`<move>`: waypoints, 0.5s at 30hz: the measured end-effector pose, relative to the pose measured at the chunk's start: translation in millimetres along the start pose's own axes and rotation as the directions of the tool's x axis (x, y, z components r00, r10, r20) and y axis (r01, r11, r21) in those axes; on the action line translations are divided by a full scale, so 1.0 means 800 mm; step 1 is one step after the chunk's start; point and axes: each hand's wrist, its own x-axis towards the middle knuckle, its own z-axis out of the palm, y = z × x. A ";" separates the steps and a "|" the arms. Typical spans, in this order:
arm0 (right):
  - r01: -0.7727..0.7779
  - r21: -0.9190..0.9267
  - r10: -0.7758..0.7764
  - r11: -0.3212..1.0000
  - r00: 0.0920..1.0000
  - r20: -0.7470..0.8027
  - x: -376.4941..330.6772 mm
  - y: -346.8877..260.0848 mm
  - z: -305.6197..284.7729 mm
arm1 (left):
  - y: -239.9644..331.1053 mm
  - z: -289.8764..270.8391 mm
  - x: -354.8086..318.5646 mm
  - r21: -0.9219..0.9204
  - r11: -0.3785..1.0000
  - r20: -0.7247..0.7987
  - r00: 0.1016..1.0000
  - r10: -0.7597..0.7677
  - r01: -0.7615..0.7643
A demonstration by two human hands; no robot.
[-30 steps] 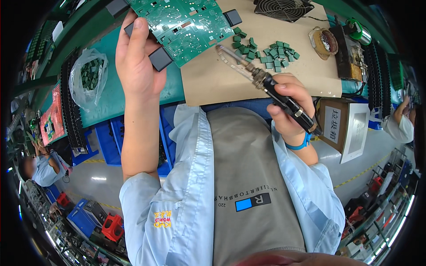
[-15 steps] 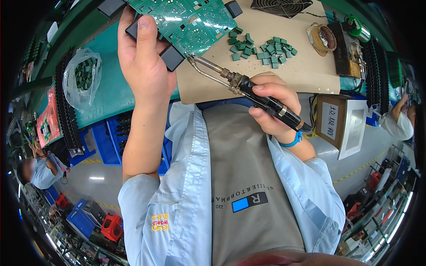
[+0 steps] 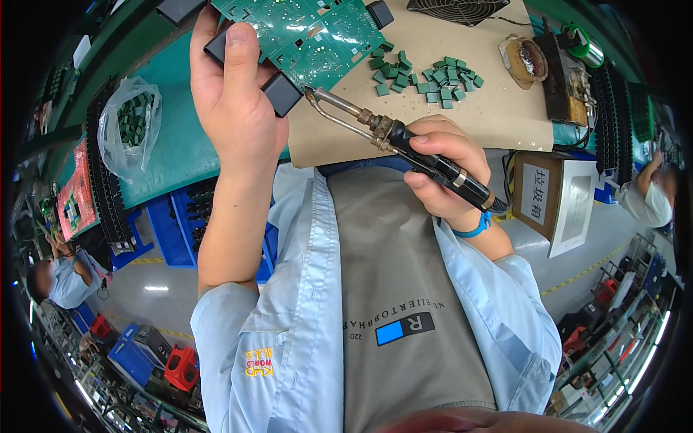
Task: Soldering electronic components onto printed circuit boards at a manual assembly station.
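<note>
My left hand [image 3: 242, 101] grips the left edge of a green circuit board [image 3: 310, 43], thumb on top, holding it tilted over the bench. Black blocks stick out at the board's corners; one black block [image 3: 281, 94] sits by its near corner, beside my palm. My right hand [image 3: 451, 162] is closed around the black handle of a soldering iron [image 3: 390, 133], which has a thin metal tube along its shaft. The iron's tip meets the board's near corner, next to that black block. Whether solder is melting there is too small to tell.
Loose green rectangular parts [image 3: 449, 78] lie on the brown bench sheet [image 3: 498, 119]. A round pot [image 3: 525, 60], a solder spool [image 3: 581, 45] and a fan [image 3: 458, 9] stand beyond. At left lies a plastic bag [image 3: 131, 126] of green parts. A cardboard box [image 3: 538, 191] stands right, below the bench.
Almost nothing differs. Both hands keep their grips, and the iron's tip stays at the same corner of the board, with only a very slight shift of the view.
</note>
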 end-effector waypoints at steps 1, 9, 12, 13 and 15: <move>-0.001 0.001 0.001 1.000 1.000 0.000 0.000 0.000 0.000 | 0.000 0.000 0.000 0.001 1.000 -0.001 1.000 0.000 0.000; -0.002 0.015 0.002 1.000 1.000 -0.007 -0.001 0.002 0.001 | 0.000 0.002 0.000 0.007 1.000 -0.001 1.000 0.001 -0.001; -0.004 0.012 0.004 1.000 1.000 -0.001 -0.001 0.002 0.000 | -0.001 0.002 0.001 0.004 1.000 0.003 1.000 0.001 -0.001; -0.005 0.007 0.005 1.000 1.000 0.005 -0.001 0.001 0.000 | -0.001 0.002 0.001 0.006 1.000 0.006 1.000 0.001 -0.001; -0.007 -0.001 0.007 1.000 1.000 0.017 0.000 0.000 -0.001 | -0.001 0.001 0.002 0.011 1.000 0.011 1.000 0.001 -0.001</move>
